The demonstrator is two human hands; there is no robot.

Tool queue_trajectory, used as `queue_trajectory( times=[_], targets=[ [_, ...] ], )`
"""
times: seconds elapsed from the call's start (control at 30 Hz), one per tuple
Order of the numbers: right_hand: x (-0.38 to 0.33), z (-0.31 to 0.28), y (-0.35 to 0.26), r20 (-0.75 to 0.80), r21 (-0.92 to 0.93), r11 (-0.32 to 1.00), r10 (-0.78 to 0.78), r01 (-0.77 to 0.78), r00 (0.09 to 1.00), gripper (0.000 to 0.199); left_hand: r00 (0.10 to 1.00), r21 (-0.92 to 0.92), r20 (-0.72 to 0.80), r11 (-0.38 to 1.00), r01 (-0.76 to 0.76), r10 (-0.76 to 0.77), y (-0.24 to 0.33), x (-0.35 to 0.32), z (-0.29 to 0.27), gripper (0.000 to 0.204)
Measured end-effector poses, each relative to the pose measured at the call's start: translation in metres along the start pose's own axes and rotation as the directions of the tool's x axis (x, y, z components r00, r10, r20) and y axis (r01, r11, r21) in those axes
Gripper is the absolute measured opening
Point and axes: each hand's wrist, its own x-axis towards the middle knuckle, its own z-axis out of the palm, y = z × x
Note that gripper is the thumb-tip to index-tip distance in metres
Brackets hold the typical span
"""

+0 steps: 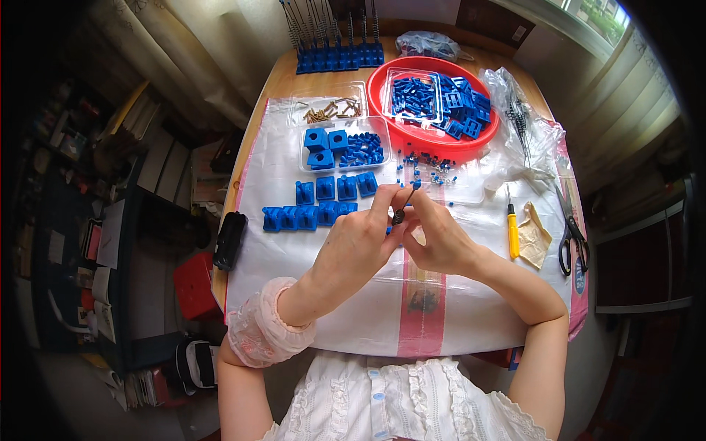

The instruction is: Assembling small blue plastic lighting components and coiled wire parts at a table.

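My left hand and my right hand meet over the middle of the table. Their fingers are pinched round a dark coil spring with a thin straight wire end. A small blue bead sits at the upper tip of that wire. Part of the spring is hidden behind my fingers. Just beyond my hands, loose small blue, black and white beads lie scattered. Left of my left hand stand two rows of blue plastic blocks, several with upright pegs.
A clear tray holds blue cubes and small blue parts; brass screws lie behind it. A red basin carries blue pieces. Springs stand in a blue rack. To the right are a yellow screwdriver, scissors and bagged springs.
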Motion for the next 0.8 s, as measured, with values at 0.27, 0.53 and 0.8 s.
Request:
queue_trajectory(
  times=[0.27,0.53,0.8],
  targets=[
    [0.006,-0.039,-0.02,0.208,-0.194,0.973,0.165,-0.125,0.964,0.046,0.999,0.025,0.038,1.0,-0.003,0.002,-0.008,-0.003,0.0,0.018],
    [0.012,-0.095,-0.069,-0.054,-0.394,0.918,0.034,-0.052,0.998,0.027,0.997,-0.022,0.075,0.999,0.037,-0.035,-0.011,-0.006,-0.001,0.015],
    [-0.028,-0.185,-0.09,-0.222,-0.341,0.861,0.317,-0.378,0.922,0.01,0.999,-0.061,0.036,0.998,0.015,-0.013,-0.013,-0.008,0.001,0.015]
  ],
)
